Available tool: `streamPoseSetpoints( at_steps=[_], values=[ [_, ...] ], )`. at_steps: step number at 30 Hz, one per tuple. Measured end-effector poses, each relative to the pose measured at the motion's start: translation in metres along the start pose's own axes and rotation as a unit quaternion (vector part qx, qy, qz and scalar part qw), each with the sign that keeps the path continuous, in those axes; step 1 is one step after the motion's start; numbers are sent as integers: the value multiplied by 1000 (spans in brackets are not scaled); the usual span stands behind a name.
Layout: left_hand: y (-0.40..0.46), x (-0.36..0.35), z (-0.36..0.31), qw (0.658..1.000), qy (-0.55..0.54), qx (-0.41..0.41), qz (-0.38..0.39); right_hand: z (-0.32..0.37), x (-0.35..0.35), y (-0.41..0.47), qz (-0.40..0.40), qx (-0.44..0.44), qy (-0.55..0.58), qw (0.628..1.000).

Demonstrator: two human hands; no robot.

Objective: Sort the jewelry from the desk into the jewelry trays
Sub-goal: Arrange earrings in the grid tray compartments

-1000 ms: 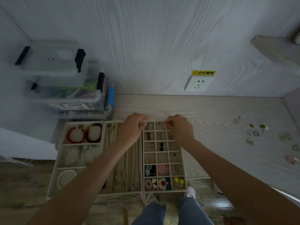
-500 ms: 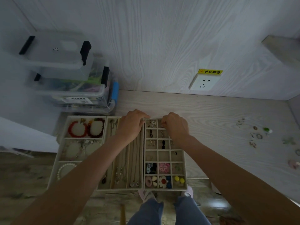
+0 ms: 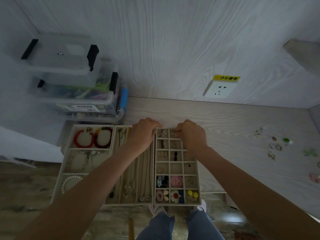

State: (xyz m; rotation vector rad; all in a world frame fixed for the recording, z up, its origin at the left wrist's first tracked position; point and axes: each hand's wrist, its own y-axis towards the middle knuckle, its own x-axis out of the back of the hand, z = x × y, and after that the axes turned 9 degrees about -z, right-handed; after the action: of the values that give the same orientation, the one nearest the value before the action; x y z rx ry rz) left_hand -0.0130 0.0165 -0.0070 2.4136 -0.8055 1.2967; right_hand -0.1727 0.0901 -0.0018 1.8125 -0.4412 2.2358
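Three beige jewelry trays sit side by side at the near left of the pale wood desk [image 3: 225, 122]. The left tray [image 3: 66, 163] holds two red bead bracelets [image 3: 92, 138] in its far compartment and a pearl bracelet [image 3: 69, 183] in its near one. The middle tray [image 3: 150, 179] has long channels with necklaces lying in them. The right tray [image 3: 199, 181] is a grid of small compartments with earrings in the far cells and coloured flower and ball pieces in the near rows. Both hands are at the far end of the trays. The left hand [image 3: 142, 134] lies over the far end of the middle tray, knuckles up and fingers curled down, its fingertips at the far-left corner of the grid tray; whether it holds anything cannot be told. The right hand [image 3: 190, 134] is over the far-right cells of the grid tray, fingers bent together as if pinching something small above the top row, but the piece itself is too small and dark to make out. The unsorted jewelry [image 3: 277, 146], a scatter of rings and small green and pink pieces, lies on the desk well apart to the right of both hands. Stacked clear storage boxes [image 3: 72, 80] stand behind the left tray, and a wall socket [image 3: 220, 90] is on the panel beyond.
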Motion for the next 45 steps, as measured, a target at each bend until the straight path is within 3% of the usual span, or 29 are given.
streamPoseSetpoints(
  at_steps=[9,12,26,45],
  values=[
    [-2,-8,-29,980,152,-114,52,1,-3,-6,-3,-38,12,999],
    [-2,-11,-35,974,182,-118,63,5,-2,-4,2,-54,22,998],
    [-2,-17,-39,962,224,-150,50,3,-4,3,16,-3,-21,1000],
    [0,-15,-40,958,232,-154,71,1,-8,2,14,-35,8,999]
  ],
)
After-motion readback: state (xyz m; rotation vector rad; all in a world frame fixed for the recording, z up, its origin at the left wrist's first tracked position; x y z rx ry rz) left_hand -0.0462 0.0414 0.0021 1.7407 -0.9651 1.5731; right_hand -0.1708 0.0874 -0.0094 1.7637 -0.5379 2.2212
